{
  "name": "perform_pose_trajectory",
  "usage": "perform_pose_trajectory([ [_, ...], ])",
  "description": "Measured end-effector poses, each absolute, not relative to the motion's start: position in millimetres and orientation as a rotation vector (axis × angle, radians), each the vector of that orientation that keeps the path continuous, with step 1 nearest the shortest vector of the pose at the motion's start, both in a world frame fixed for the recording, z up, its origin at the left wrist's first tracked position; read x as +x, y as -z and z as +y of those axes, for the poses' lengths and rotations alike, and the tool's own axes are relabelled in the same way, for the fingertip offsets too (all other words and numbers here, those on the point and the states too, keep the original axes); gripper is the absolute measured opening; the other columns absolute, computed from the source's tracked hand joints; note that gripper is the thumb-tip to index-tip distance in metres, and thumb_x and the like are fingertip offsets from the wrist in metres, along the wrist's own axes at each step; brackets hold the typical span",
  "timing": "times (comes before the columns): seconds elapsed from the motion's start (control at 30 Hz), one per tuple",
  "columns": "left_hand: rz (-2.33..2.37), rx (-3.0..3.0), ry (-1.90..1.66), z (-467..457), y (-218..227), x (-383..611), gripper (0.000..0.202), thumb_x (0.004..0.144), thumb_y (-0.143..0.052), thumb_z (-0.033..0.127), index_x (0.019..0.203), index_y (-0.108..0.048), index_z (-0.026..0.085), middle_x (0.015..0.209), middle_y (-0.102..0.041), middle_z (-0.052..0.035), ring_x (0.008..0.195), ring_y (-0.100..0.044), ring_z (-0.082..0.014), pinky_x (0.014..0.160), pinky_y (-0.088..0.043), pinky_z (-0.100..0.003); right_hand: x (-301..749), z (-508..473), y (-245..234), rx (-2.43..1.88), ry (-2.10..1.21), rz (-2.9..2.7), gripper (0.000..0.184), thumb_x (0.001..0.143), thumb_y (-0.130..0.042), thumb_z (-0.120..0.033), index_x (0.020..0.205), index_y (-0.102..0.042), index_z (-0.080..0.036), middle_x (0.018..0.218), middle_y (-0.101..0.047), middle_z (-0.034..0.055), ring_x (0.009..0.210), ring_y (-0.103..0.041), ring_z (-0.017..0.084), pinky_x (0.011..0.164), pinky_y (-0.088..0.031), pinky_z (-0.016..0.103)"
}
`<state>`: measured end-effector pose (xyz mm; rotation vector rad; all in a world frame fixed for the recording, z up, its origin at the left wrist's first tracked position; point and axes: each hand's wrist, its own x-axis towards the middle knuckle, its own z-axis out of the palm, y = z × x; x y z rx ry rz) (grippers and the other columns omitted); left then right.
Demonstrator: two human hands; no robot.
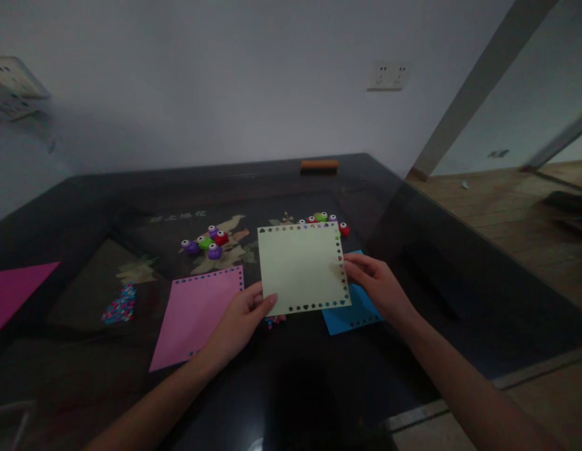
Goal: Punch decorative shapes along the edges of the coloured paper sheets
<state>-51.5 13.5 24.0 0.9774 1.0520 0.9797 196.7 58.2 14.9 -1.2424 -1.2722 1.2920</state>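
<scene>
A pale yellow-green sheet of paper [302, 266] is held up above the table, with small heart and star holes punched along its top, right and bottom edges. My left hand [244, 316] pinches its lower left corner, thumb on the front. On the right edge, my right hand [378, 282] grips it between thumb and fingers. Behind my left hand lies a pink sheet [201, 307] with punched borders. A blue sheet [342, 319], also punched, shows partly from behind the held paper and my right hand.
Small round craft punches with eyes [214, 250] sit in a cluster at left; more punches [322, 217] stand behind the held sheet. Paper confetti [120, 305] is piled left. A magenta sheet [18, 291] lies far left, an orange-brown bar [319, 165] at the dark table's [253, 382] back edge.
</scene>
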Motion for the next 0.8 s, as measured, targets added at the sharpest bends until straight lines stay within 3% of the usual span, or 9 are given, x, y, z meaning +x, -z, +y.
perform_pose_trajectory([
  [0.13,1.088,0.947,-0.915,8,-29,-45,0.014,0.071,-0.069,0.017,0.085,-0.073,0.016,0.068,-0.071,-0.0041,0.061,-0.064,-0.0213,0.061,-0.049,-0.029,199,57,-16,-1.253,-1.275,-1.195,0.026,0.063,-0.077,-0.032,0.085,-0.070,-0.020,0.074,-0.072,0.0014,0.065,-0.065,0.015,0.063,-0.053,0.031],
  [0.43,1.095,0.933,-0.895,3,-32,-38,0.014,0.069,-0.069,0.015,0.082,-0.072,0.018,0.068,-0.069,-0.0032,0.059,-0.061,-0.0207,0.058,-0.048,-0.029,200,58,-21,-1.293,-1.272,-1.148,0.022,0.058,-0.079,-0.028,0.076,-0.070,-0.020,0.068,-0.071,0.0003,0.056,-0.063,0.014,0.054,-0.053,0.029],
  [0.67,1.109,1.234,-0.937,-1,-24,-45,0.019,0.078,-0.064,0.035,0.084,-0.072,0.019,0.068,-0.067,-0.0026,0.062,-0.059,-0.0210,0.062,-0.045,-0.028,202,62,-19,-1.312,-1.254,-1.090,0.026,0.054,-0.081,-0.027,0.076,-0.070,-0.019,0.065,-0.069,-0.0008,0.055,-0.061,0.012,0.054,-0.050,0.027],
  [0.8,1.221,1.461,-0.971,-3,-15,-50,0.028,0.084,-0.056,0.039,0.069,-0.070,0.020,0.063,-0.066,-0.0036,0.062,-0.058,-0.0205,0.062,-0.042,-0.027,212,66,-15,-1.262,-1.259,-1.031,0.030,0.054,-0.082,-0.029,0.080,-0.070,-0.019,0.067,-0.069,-0.0003,0.054,-0.061,0.012,0.054,-0.050,0.027],
])
